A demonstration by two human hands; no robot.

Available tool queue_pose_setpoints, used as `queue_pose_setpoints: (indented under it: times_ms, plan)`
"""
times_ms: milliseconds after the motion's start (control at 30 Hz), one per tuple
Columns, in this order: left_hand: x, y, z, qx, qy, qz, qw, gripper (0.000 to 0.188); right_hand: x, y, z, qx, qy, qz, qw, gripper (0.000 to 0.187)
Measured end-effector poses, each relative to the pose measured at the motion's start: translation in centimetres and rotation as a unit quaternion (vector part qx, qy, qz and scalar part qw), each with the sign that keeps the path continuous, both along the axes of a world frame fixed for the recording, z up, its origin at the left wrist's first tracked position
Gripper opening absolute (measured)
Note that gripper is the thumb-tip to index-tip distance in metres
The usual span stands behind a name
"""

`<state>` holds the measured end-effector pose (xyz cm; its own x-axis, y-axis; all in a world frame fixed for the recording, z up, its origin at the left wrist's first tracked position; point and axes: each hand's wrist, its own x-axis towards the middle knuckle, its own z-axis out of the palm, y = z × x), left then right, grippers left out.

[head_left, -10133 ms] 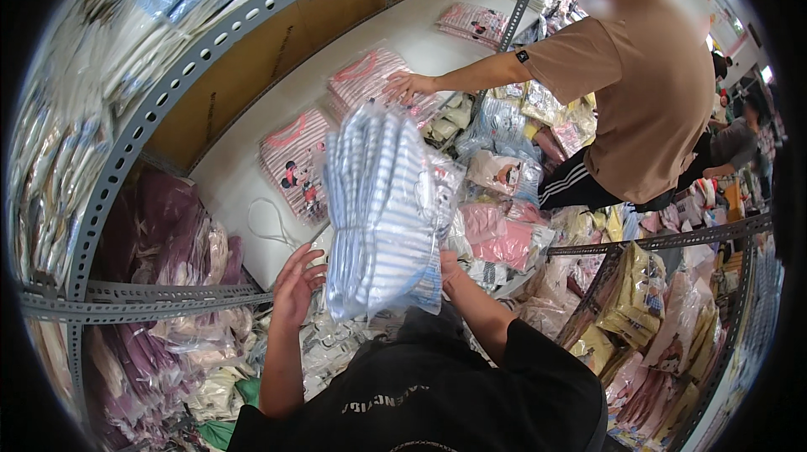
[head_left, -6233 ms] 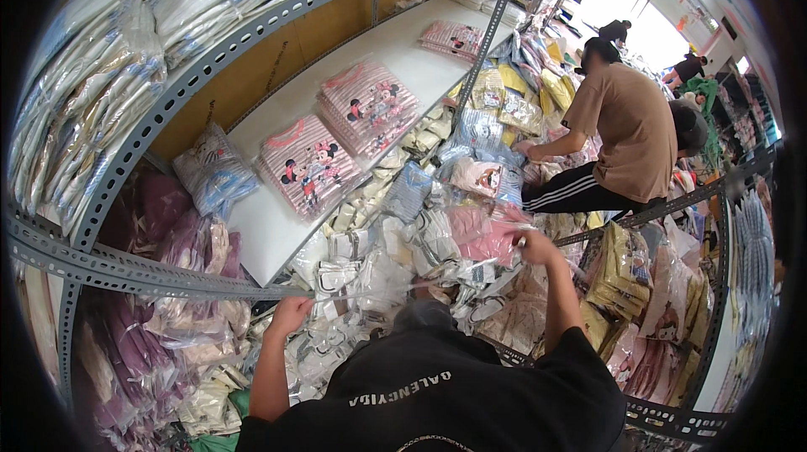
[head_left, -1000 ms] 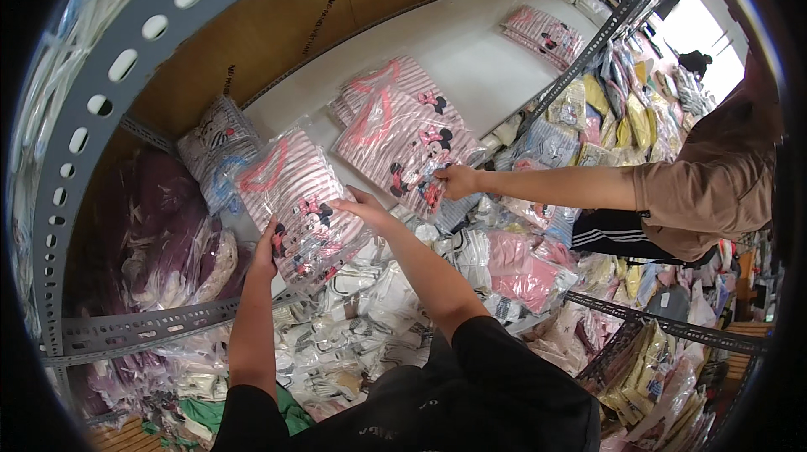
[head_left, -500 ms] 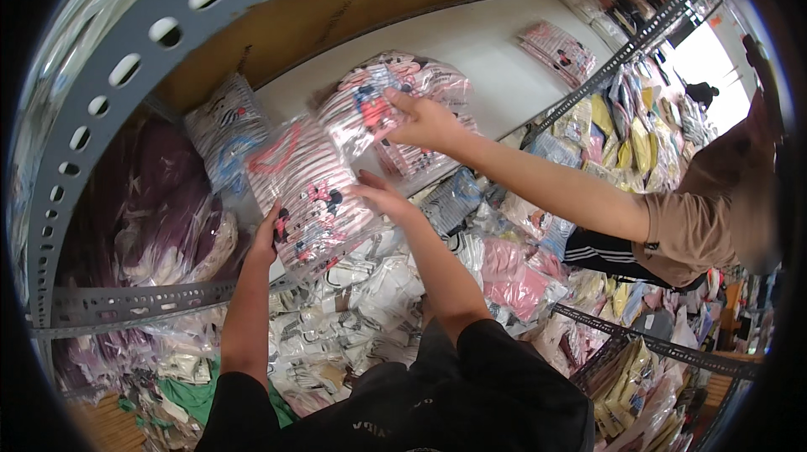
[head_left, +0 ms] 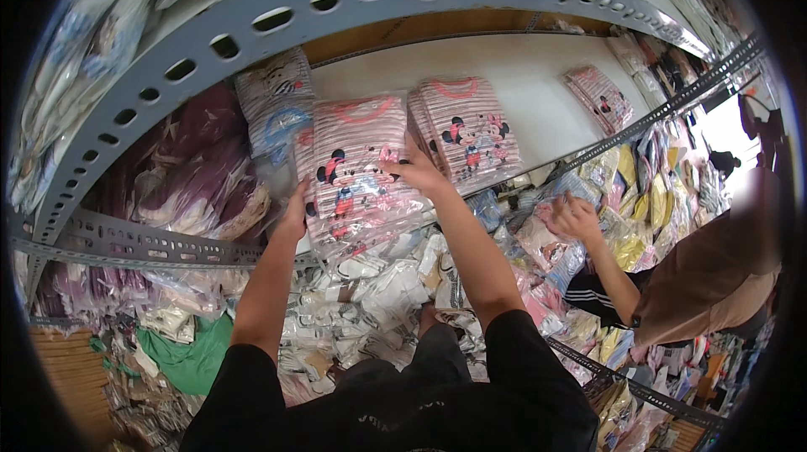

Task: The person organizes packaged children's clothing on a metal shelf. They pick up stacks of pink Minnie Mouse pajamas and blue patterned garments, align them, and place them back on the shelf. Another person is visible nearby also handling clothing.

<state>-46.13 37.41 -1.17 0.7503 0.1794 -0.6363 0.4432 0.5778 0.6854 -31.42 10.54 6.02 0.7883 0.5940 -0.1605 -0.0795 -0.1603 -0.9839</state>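
Note:
A pile of pink-and-white striped shirts (head_left: 353, 137) in clear plastic bags, printed with cartoon mouse figures, lies at the front of the white shelf (head_left: 370, 70). My left hand (head_left: 293, 215) grips its left edge, with the thumb along the side. At the right edge my right hand (head_left: 420, 171) holds the pile, its fingers over the plastic. Just to the right sits a second pile of matching bagged shirts (head_left: 479, 128), apart from my fingers. What lies under the held pile is hidden.
A grey perforated shelf beam (head_left: 324, 0) arches overhead. Bagged purple clothes (head_left: 193, 166) and a grey-blue bagged garment (head_left: 282, 107) are at left. Another striped pack (head_left: 601, 99) lies far right. Heaped white bags (head_left: 378, 292) cover the area below. A co-worker's hand (head_left: 573, 218) is at right.
The co-worker's hand has left the shirts and drawn back right. The second pile now lies straightened beside mine. My right hand has moved up onto the pile's right edge; the view has shifted.

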Motion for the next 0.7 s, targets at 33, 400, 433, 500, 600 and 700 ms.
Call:
queue_pose_setpoints:
  times_ms: [33, 400, 433, 500, 600, 700]
  plan:
    - [0.1, 0.4, -0.6, -0.007, -0.007, 0.006, 1.0, 0.074, -0.3, 0.8, -0.1, 0.031, 0.029, -0.012, 0.999, 0.109]
    - [-1.7, -1.2, 2.8, 0.095, -0.031, -0.029, 0.995, 0.105, -2.4, 3.4, 3.6, -0.387, -0.262, 0.101, 0.878, 0.105]
    - [-1.6, -0.2, 0.3, 0.109, -0.04, -0.006, 0.993, 0.106, -3.1, 5.3, 5.4, -0.403, -0.309, 0.079, 0.858, 0.098]
    - [-0.8, -1.2, 0.3, 0.129, -0.055, 0.027, 0.99, 0.112, -3.1, 7.4, 5.9, -0.372, -0.445, 0.051, 0.813, 0.093]
    - [-0.6, -1.9, -0.6, 0.171, -0.057, 0.033, 0.983, 0.113, -2.9, 10.6, 4.4, -0.337, -0.542, 0.068, 0.767, 0.083]
    - [-1.0, -2.0, -2.6, 0.195, -0.041, 0.021, 0.98, 0.102, -4.1, 11.3, 1.4, -0.368, -0.567, 0.083, 0.732, 0.083]
